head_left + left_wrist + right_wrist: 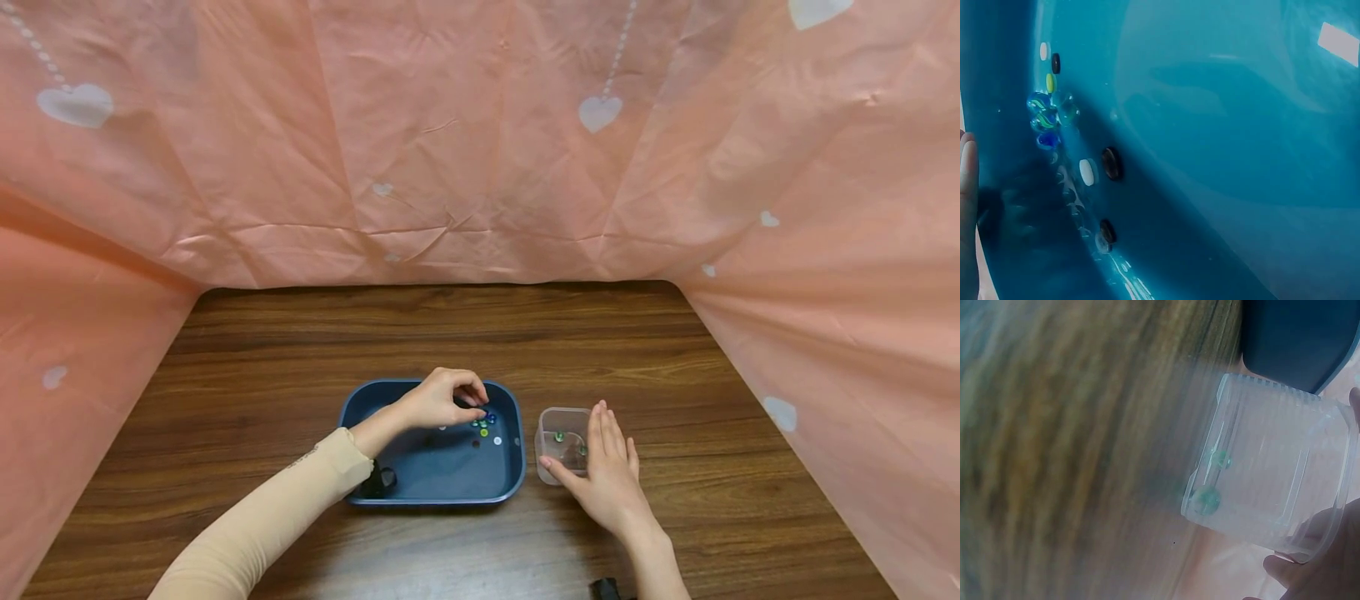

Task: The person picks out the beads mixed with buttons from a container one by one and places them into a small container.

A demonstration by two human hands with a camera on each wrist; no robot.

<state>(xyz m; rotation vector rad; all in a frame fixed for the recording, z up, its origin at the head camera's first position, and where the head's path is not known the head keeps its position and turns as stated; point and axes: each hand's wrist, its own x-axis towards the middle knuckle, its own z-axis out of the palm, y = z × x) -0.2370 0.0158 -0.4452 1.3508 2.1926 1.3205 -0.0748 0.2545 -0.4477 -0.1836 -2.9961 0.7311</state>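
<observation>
My left hand [438, 402] hovers over the far right part of a blue tray [517, 467], thumb and bent fingers apart. Its fingers [967, 187] show at the left edge of the left wrist view, away from the tray floor. Below it lie blue and green glass marbles [1047, 119], plus a yellow button [1051, 82], white buttons [1087, 172] and dark brown buttons [1110, 164]. My right hand [617, 479] holds a clear plastic box [1266, 462], thumb at the near side and fingers along the right side. Two green marbles [1205, 500] sit in the box.
The tray and box stand side by side on a brown wood-grain table [720, 467]. Pink cloth [480, 167] with white hearts hangs behind the table and along both sides. A black object [378, 482] overlaps the tray's near left corner below the left sleeve [277, 508].
</observation>
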